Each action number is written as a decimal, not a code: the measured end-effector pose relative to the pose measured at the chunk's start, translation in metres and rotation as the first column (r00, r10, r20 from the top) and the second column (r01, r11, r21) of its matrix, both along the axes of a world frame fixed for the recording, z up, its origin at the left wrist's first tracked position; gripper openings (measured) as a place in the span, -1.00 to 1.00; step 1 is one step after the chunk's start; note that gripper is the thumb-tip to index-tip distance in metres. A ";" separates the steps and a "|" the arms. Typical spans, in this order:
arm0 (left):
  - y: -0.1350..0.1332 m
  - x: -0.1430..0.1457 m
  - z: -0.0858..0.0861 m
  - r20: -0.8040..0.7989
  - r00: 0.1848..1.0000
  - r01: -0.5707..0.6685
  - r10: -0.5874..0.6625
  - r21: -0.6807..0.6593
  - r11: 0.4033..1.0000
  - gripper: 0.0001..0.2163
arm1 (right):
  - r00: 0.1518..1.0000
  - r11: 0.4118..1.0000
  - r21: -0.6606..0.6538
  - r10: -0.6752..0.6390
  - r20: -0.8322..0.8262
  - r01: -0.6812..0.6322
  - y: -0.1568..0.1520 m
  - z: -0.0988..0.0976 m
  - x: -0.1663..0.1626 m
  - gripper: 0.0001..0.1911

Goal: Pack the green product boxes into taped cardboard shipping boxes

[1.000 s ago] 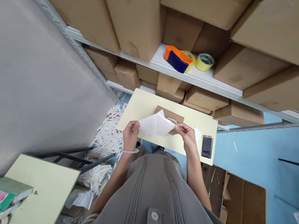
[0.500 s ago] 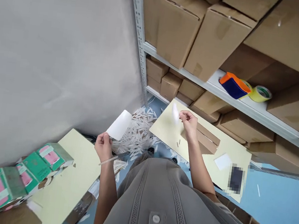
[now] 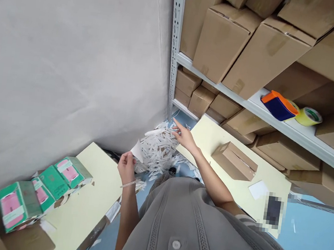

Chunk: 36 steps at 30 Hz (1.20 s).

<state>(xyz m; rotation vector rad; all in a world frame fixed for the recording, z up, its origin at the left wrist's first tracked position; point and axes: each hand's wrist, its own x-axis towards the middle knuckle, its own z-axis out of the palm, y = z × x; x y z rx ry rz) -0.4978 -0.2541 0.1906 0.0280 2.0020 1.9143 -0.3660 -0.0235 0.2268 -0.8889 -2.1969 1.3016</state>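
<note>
Left hand grasps a piece of white paper, pinched between thumb and fingers at its lower end; the paper appears against a pile of white strips on the floor beside the wall. Right hand is released, forefinger extended and nothing visible in its grip, near the far-left corner of the right-hand table. One longer white piece shows at the pile's wall side; whether it is resting cannot be told. On the right-hand table lie a cardboard box, a white sheet and a pixelated dark object. Green-and-pink boxes stand in a row on the left-hand table. Above, an orange-and-blue tape dispenser and a yellow tape roll sit side by side on a shelf among cartons.
</note>
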 end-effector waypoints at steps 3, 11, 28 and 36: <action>0.008 0.003 -0.005 -0.011 0.999 0.039 -0.039 -0.029 0.999 -0.70 | 1.000 1.000 -0.020 -0.002 0.008 0.002 -0.009 -0.001 0.009 -0.53; 0.081 0.058 -0.005 -0.091 0.873 0.476 -0.480 -0.060 0.877 -0.71 | 0.987 0.993 -0.010 0.120 0.106 -0.119 -0.066 -0.007 0.042 -0.78; 0.178 0.166 0.009 -0.172 0.566 0.818 -0.807 -0.007 0.575 -0.71 | 0.765 0.765 0.070 -0.643 0.043 0.640 -0.022 -0.003 0.193 -0.92; 0.219 0.208 -0.030 -0.129 0.445 0.829 -0.886 -0.314 0.462 -0.67 | 0.567 0.568 -0.145 -0.822 -0.047 0.810 -0.012 -0.018 0.269 -0.75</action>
